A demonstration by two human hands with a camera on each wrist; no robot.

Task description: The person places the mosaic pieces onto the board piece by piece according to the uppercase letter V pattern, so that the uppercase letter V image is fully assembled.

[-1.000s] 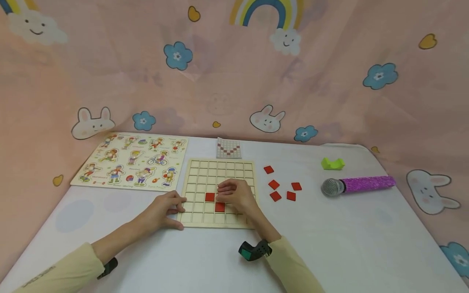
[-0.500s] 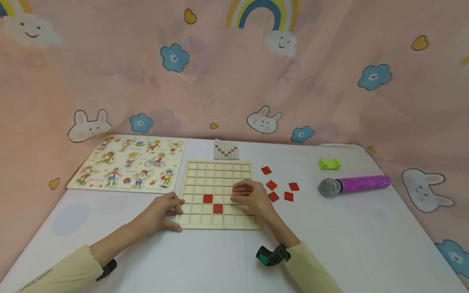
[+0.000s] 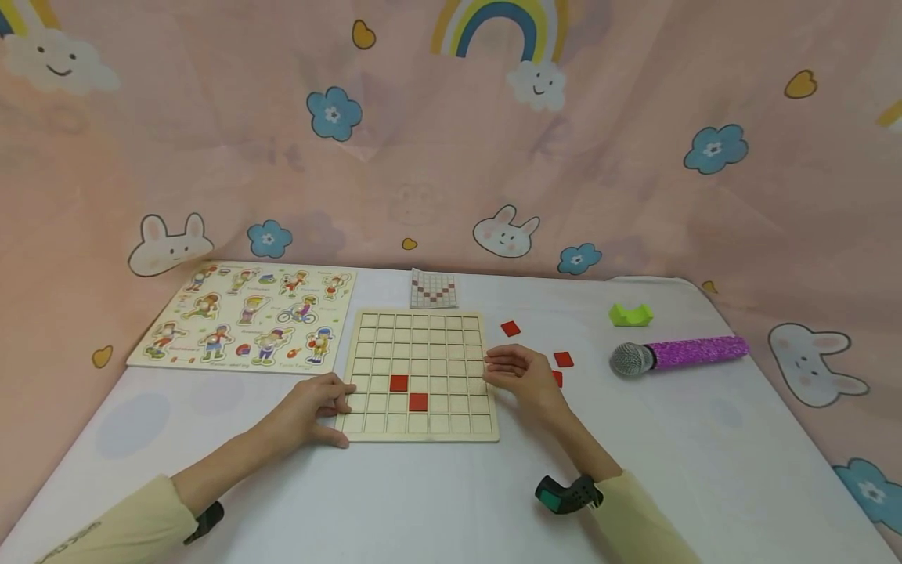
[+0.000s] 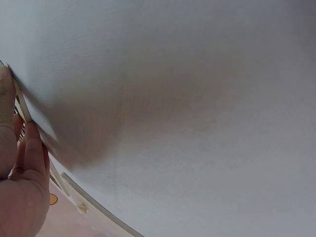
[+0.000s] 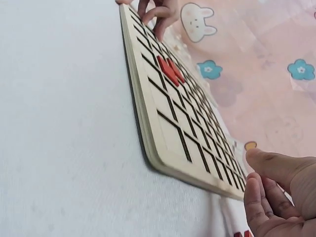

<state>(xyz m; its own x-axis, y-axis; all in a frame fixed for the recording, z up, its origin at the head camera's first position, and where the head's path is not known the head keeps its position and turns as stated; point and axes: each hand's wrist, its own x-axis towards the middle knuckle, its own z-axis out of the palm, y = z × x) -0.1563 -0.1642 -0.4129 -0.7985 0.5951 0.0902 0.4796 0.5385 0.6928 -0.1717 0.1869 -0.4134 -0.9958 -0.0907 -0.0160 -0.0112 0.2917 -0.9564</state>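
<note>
Grid board [image 3: 420,348] on white tabletop [image 3: 395,501], pink backdrop [image 3: 423,141] behind.

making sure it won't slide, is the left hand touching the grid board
Touching: the left wrist view shows the fingers of the left hand against the edge of the grid board.

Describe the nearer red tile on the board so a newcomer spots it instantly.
Find the pale grid board on the white table. The nearer red tile sits in the second row from its near edge. Unlike the farther red tile, diagonal to it, it fills the middle column.
</note>
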